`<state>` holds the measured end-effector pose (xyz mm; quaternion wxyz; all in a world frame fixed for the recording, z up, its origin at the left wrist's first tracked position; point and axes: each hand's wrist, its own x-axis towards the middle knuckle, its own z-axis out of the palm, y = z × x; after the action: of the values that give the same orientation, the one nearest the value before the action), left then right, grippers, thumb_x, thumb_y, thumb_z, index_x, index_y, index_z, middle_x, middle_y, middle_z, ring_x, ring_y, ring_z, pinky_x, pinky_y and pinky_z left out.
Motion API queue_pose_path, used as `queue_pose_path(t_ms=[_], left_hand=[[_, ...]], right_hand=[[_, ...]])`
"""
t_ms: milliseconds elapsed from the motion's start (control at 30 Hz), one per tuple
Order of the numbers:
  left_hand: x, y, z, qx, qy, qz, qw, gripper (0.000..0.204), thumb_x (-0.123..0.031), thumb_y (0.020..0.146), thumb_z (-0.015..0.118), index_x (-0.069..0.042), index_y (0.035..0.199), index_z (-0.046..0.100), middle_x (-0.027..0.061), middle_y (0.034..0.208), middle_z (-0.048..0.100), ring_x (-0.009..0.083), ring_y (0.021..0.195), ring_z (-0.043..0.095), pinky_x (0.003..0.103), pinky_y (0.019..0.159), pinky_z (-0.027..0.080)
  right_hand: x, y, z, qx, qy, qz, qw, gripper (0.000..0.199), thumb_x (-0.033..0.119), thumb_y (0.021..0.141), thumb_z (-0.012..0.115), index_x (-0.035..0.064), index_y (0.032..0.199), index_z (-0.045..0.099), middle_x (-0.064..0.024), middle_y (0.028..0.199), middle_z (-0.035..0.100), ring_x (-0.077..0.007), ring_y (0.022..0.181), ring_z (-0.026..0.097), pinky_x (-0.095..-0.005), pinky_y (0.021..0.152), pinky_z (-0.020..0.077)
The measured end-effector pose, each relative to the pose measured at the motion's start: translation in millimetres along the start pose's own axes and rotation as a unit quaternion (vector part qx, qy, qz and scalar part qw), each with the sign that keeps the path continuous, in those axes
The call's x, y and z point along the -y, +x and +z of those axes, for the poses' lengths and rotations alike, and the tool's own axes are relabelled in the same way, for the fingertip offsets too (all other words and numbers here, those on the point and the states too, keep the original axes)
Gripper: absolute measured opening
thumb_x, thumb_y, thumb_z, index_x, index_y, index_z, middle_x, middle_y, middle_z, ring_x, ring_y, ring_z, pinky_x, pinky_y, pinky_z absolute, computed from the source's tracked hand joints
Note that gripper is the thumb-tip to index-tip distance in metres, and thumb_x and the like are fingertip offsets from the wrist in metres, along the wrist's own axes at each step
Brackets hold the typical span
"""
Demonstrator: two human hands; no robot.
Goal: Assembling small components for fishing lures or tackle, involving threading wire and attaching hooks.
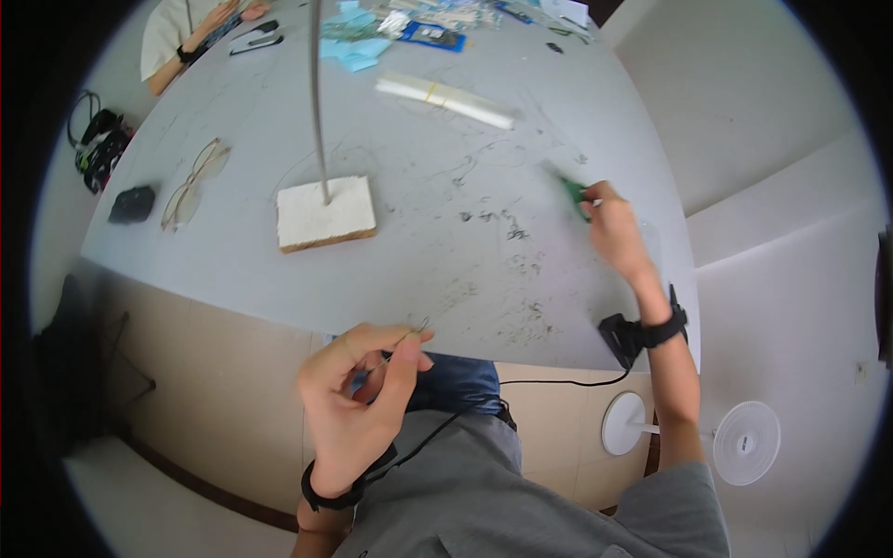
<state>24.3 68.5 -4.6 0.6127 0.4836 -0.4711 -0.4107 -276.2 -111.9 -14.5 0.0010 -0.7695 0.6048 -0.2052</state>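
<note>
My left hand [358, 395] is raised just in front of the table's near edge. Its thumb and forefinger pinch a thin piece of wire [425, 325], whose exact shape is too small to tell. Over the right side of the table, my right hand [614, 223] is closed round green-handled snips [576, 193]. Their tips point toward the far left and are smeared by motion. Scattered dark clippings [516, 228] lie on the tabletop between the two hands.
A metal rod [318, 112] rises from a white block [326, 223]. Eyeglasses [191, 186] and a black object [132, 205] lie at left. Farther back are a banded bundle of clear sleeves [445, 100], a stapler [257, 39], blue packets [433, 35] and another person's hands [233, 17].
</note>
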Motion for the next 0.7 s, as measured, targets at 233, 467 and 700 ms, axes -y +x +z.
queue_pose_path(t_ms=[233,467,700], left_hand=[[3,0,0,0.006,0.0,0.039,0.999,0.008,0.004,0.082,0.063,-0.001,0.087,0.067,0.0023,0.072,0.067,-0.0014,0.044,0.03,0.017,0.042,0.023],[3,-4,4,0.01,0.003,0.072,0.997,0.01,0.004,0.08,0.065,-0.002,0.088,0.068,0.0021,0.073,0.067,-0.0011,0.043,0.031,0.017,0.04,0.022],[-1,-9,9,-0.012,0.015,0.076,0.997,0.012,0.004,0.079,0.066,-0.002,0.089,0.069,0.0023,0.072,0.067,-0.0008,0.043,0.035,0.017,0.038,0.023]], right_hand=[[42,-58,-60,0.064,0.316,0.061,0.945,0.01,-0.006,0.087,0.054,-0.003,0.096,0.054,-0.0055,0.083,0.061,-0.0139,0.073,0.062,-0.0238,0.067,0.0489],[93,-102,-41,0.092,0.407,0.025,0.908,0.031,-0.003,0.077,0.068,-0.0012,0.103,0.05,-0.0067,0.088,0.059,-0.0129,0.069,0.057,-0.025,0.067,0.048],[131,-109,-47,0.051,0.227,-0.148,0.961,0.047,0.005,0.058,0.083,-0.001,0.094,0.054,-0.0119,0.084,0.056,-0.0215,0.066,0.053,-0.0281,0.061,0.0467]])
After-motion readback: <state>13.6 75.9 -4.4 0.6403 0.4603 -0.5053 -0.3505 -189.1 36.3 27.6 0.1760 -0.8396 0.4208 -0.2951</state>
